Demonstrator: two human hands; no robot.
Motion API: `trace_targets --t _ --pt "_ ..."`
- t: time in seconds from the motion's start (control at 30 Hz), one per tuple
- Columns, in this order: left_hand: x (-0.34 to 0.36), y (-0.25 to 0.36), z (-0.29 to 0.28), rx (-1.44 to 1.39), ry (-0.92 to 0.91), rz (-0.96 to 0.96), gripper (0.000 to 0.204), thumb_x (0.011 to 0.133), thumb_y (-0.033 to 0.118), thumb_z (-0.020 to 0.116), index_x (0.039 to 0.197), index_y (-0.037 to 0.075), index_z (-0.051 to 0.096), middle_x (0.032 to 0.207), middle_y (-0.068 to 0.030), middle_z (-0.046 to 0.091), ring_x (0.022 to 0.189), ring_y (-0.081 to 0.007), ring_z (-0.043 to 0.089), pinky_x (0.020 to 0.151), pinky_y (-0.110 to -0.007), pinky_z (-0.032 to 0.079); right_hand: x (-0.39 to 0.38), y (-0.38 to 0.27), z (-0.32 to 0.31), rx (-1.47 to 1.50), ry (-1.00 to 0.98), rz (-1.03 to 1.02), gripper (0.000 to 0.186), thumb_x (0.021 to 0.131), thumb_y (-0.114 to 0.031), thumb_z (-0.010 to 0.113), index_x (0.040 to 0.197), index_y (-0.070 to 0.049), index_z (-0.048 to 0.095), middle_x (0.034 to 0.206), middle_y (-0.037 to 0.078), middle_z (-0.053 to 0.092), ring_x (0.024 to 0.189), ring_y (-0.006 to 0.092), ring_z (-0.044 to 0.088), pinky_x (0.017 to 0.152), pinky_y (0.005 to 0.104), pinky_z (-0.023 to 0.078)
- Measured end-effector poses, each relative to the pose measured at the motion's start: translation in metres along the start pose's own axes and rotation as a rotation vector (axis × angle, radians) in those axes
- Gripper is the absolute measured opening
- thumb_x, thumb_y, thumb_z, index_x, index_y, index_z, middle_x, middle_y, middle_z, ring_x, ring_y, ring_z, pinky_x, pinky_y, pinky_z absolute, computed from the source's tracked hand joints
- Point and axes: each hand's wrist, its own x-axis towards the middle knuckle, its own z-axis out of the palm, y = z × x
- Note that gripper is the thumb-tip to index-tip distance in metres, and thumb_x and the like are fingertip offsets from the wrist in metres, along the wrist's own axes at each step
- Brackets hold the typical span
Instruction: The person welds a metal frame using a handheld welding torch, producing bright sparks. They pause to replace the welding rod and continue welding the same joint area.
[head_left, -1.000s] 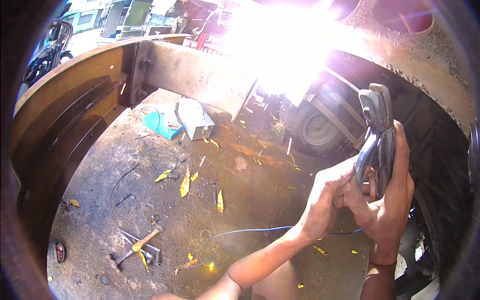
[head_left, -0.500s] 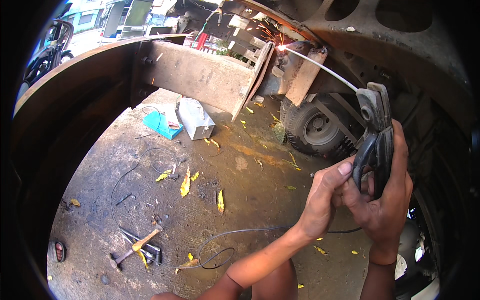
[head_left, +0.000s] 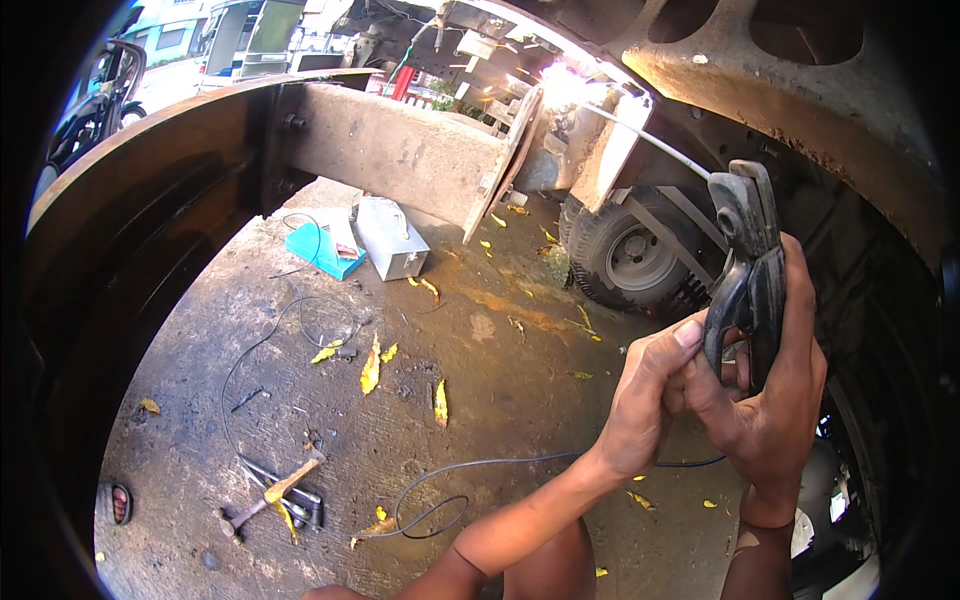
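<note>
A black welding electrode holder [head_left: 742, 255] is gripped in my right hand [head_left: 782, 415], its fingers wrapped round the handle. My left hand [head_left: 645, 395] is closed against the handle's near-left side, thumb up, touching my right hand. From the jaws a pale welding rod [head_left: 665, 145] runs up and left. Its tip meets a rusty steel bracket [head_left: 560, 140] under the vehicle frame, where a bright white arc [head_left: 567, 85] glares and hides the joint. Beside the bracket, a flat steel plate [head_left: 510, 160] caps a thick steel beam [head_left: 400, 140].
A truck wheel [head_left: 635, 255] stands behind the bracket. On the wet ground are a silver metal box [head_left: 392, 240], a blue box [head_left: 325, 250], a hammer [head_left: 270, 495], a black cable [head_left: 480, 463] and yellow leaves. A sandalled foot [head_left: 117, 503] shows at far left.
The arc has grown from a small orange spark spray to a broad white glare lighting the frame and bracket. The holder has shifted slightly up and left; both hands keep their hold.
</note>
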Motion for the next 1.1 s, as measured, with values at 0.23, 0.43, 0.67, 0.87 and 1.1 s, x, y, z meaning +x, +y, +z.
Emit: trace_targets --t 0.23,0.43,0.67,0.87,1.1 --pt "0.001 0.0 0.001 -0.034 0.001 -0.019 0.055 0.102 0.041 0.041 0.126 -0.005 0.057 0.096 -0.0072 0.065 0.085 -0.0114 0.06 0.079 -0.026 0.05 0.0 0.005 0.002 0.03 0.018 -0.04 0.091 0.079 -0.043 0.073 0.146 0.003 0.034 0.107 0.018 0.063 0.086 0.0228 0.066 0.076 0.035 0.053" --pt "0.002 0.0 -0.009 0.057 -0.066 -0.091 0.069 0.095 0.047 0.044 0.137 -0.008 0.044 0.136 -0.0267 0.051 0.111 -0.036 0.061 0.097 -0.048 0.05 -0.002 0.006 0.004 0.075 0.067 -0.063 0.087 0.078 -0.036 0.073 0.145 0.002 0.035 0.104 0.015 0.064 0.081 0.021 0.065 0.072 0.0331 0.053" --pt "0.003 0.001 0.0 -0.027 -0.039 0.0 0.053 0.102 0.04 0.041 0.123 -0.005 0.058 0.096 -0.0067 0.063 0.086 -0.01 0.06 0.078 -0.026 0.052 0.002 0.005 0.006 0.0 0.091 -0.115 0.085 0.075 -0.029 0.074 0.144 0.003 0.036 0.099 0.014 0.063 0.083 0.0212 0.065 0.075 0.0331 0.052" --pt "0.004 0.002 0.003 -0.055 -0.018 -0.015 0.05 0.103 0.038 0.041 0.121 -0.005 0.058 0.095 -0.007 0.065 0.084 -0.0101 0.062 0.079 -0.027 0.054 0.003 0.005 0.004 0.004 0.078 -0.099 0.085 0.074 -0.025 0.074 0.144 0.003 0.036 0.099 0.013 0.063 0.081 0.0199 0.064 0.073 0.0316 0.052" --pt "0.004 0.0 0.001 -0.06 0.013 -0.025 0.05 0.103 0.039 0.041 0.117 -0.005 0.06 0.094 -0.0076 0.066 0.083 -0.0104 0.063 0.077 -0.026 0.054 0.002 -0.002 0.002 0.061 0.043 0.026 0.085 0.075 -0.03 0.075 0.145 0.002 0.036 0.095 0.01 0.062 0.07 0.0135 0.057 0.06 0.0268 0.047"
